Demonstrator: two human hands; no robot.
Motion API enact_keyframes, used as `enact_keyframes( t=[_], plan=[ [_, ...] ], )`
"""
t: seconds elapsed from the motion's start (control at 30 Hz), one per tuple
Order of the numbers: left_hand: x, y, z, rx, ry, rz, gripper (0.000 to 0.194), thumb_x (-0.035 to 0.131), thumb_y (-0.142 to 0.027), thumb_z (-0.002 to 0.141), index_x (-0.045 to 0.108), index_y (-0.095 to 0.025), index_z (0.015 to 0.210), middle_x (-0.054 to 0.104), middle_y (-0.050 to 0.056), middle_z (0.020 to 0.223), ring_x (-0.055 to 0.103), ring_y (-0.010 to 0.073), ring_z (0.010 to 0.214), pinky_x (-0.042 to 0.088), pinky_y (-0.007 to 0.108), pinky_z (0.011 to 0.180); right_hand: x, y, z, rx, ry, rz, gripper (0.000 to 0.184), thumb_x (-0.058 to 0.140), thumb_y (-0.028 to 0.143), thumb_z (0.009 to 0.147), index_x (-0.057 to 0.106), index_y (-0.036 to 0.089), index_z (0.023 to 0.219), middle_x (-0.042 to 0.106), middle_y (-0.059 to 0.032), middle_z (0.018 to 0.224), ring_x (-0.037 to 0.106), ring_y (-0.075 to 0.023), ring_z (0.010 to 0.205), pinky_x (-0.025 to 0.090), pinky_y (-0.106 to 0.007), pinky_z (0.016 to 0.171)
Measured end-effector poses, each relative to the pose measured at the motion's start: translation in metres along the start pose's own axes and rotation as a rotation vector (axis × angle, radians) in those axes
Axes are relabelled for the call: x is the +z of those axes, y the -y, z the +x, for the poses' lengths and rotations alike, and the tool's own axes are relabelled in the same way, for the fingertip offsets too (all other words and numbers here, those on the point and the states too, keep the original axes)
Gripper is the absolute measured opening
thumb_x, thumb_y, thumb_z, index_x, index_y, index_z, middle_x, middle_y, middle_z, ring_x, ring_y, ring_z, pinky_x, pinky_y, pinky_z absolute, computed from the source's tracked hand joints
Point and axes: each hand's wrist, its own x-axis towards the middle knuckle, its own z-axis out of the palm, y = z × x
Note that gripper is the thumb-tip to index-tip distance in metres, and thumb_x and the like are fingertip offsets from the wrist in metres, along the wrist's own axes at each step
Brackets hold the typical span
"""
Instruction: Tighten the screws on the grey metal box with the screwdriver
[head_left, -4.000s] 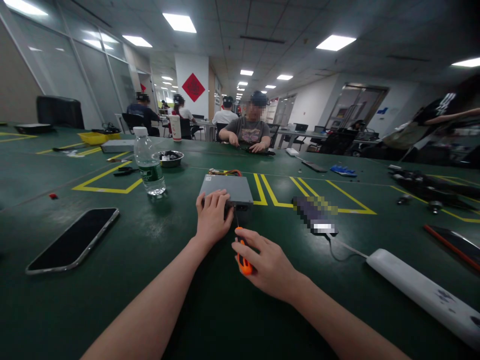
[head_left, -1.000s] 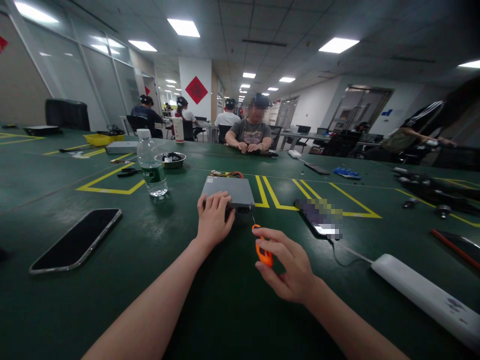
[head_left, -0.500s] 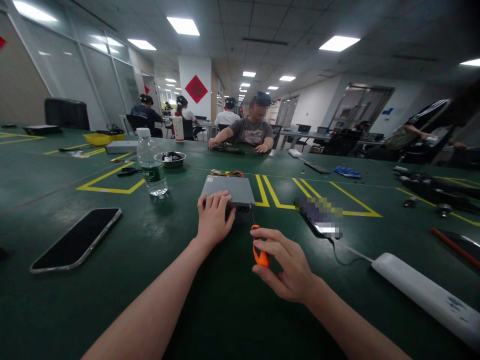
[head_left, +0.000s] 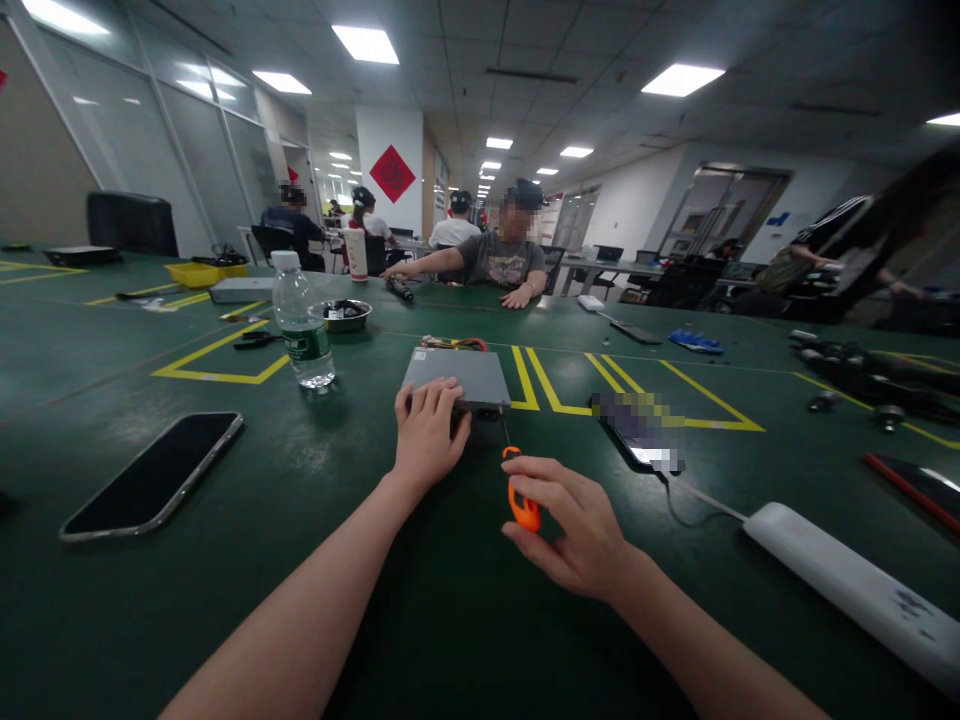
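A flat grey metal box with coloured cables at its back, which looks like a computer power supply [head_left: 469,372], lies on the green table. My left hand [head_left: 427,430] grips its near left part, fingers on top and thumb at the front side. My right hand [head_left: 574,525] is closed on the handle of an orange-and-black screwdriver [head_left: 525,510], held between thumb and fingers. The screwdriver's thin shaft points away from me, its tip at the near right corner of the box. Whether the tip sits in a screw is too small to tell.
A water bottle [head_left: 304,325] and a metal bowl [head_left: 346,315] stand left of the box. One phone [head_left: 154,475] lies at the near left, another [head_left: 637,435] on the right by a white power strip [head_left: 847,580]. Across the table sits a person [head_left: 502,255].
My left hand and the box stay put. The screwdriver handle and my right fingers shift only very slightly. The person opposite has reached an arm further to my left.
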Motion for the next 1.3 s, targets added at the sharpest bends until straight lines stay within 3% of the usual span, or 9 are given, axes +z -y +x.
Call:
enact_keyframes(
  t=[0.1, 0.23, 0.4, 0.6, 0.8, 1.0, 1.13, 1.3],
  plan=[
    [-0.0010, -0.0006, 0.0002, 0.001, 0.005, 0.007, 0.025, 0.048, -0.028, 0.081, 0.051, -0.024, 0.106, 0.056, 0.005, 0.120, 0.045, 0.0227, 0.115, 0.019, 0.045, 0.104, 0.0027, -0.0021, -0.0024, 0.059, -0.082, 0.078, 0.025, 0.054, 0.032, 0.082, 0.040, 0.019, 0.099, 0.059, -0.0108, 0.098, 0.062, -0.0201, 0.088, 0.052, -0.031, 0.068],
    [-0.0010, -0.0003, 0.0003, 0.005, 0.001, 0.017, 0.025, 0.048, -0.028, 0.081, 0.051, -0.023, 0.106, 0.056, 0.005, 0.119, 0.045, 0.0224, 0.114, 0.018, 0.045, 0.104, 0.0017, -0.0025, -0.0025, 0.078, -0.047, 0.172, 0.033, 0.053, 0.032, 0.081, 0.039, 0.019, 0.108, 0.056, -0.0124, 0.106, 0.060, -0.0218, 0.095, 0.053, -0.034, 0.072],
    [-0.0006, -0.0002, 0.0001, 0.008, 0.001, 0.014, 0.025, 0.049, -0.028, 0.081, 0.051, -0.023, 0.105, 0.056, 0.005, 0.120, 0.045, 0.0220, 0.115, 0.018, 0.045, 0.104, -0.0030, 0.0007, 0.0016, -0.007, 0.018, 0.000, 0.030, 0.046, 0.026, 0.085, 0.044, 0.018, 0.113, 0.055, -0.0134, 0.109, 0.061, -0.0206, 0.090, 0.052, -0.033, 0.069],
    [-0.0012, -0.0008, 0.0003, 0.002, 0.000, 0.007, 0.025, 0.048, -0.028, 0.081, 0.051, -0.024, 0.105, 0.056, 0.005, 0.120, 0.045, 0.0226, 0.115, 0.018, 0.045, 0.104, 0.0019, -0.0001, -0.0008, 0.028, -0.084, 0.012, 0.027, 0.056, 0.032, 0.081, 0.042, 0.019, 0.099, 0.060, -0.0125, 0.102, 0.062, -0.0210, 0.088, 0.053, -0.033, 0.068],
    [-0.0007, -0.0007, 0.0005, 0.003, -0.002, 0.004, 0.026, 0.048, -0.028, 0.081, 0.051, -0.024, 0.106, 0.056, 0.006, 0.120, 0.045, 0.0232, 0.115, 0.018, 0.046, 0.104, -0.0013, 0.0015, -0.0014, -0.011, 0.003, -0.048, 0.038, 0.045, 0.033, 0.085, 0.042, 0.016, 0.119, 0.056, -0.0143, 0.110, 0.060, -0.0223, 0.094, 0.052, -0.032, 0.070],
    [-0.0012, -0.0006, 0.0001, 0.005, 0.000, 0.008, 0.025, 0.048, -0.028, 0.081, 0.051, -0.024, 0.106, 0.056, 0.005, 0.120, 0.045, 0.0227, 0.114, 0.018, 0.045, 0.104, 0.0000, 0.0007, -0.0015, 0.010, -0.083, -0.132, 0.020, 0.049, 0.030, 0.084, 0.047, 0.017, 0.099, 0.059, -0.0130, 0.096, 0.062, -0.0195, 0.081, 0.052, -0.030, 0.063],
    [-0.0006, -0.0007, 0.0002, 0.004, 0.001, 0.008, 0.026, 0.048, -0.028, 0.081, 0.051, -0.024, 0.106, 0.056, 0.006, 0.120, 0.046, 0.0231, 0.114, 0.018, 0.046, 0.104, 0.0045, 0.0012, -0.0033, 0.062, -0.089, -0.070, 0.029, 0.048, 0.039, 0.084, 0.041, 0.016, 0.100, 0.058, -0.0149, 0.099, 0.063, -0.0208, 0.084, 0.053, -0.030, 0.063],
    [-0.0001, -0.0007, 0.0003, 0.004, 0.005, 0.009, 0.026, 0.048, -0.028, 0.081, 0.051, -0.024, 0.107, 0.055, 0.006, 0.121, 0.045, 0.0232, 0.115, 0.017, 0.047, 0.104, 0.0021, 0.0032, -0.0010, -0.011, -0.064, -0.192, 0.031, 0.047, 0.026, 0.084, 0.042, 0.016, 0.113, 0.058, -0.0136, 0.101, 0.061, -0.0194, 0.086, 0.052, -0.028, 0.064]
  ],
)
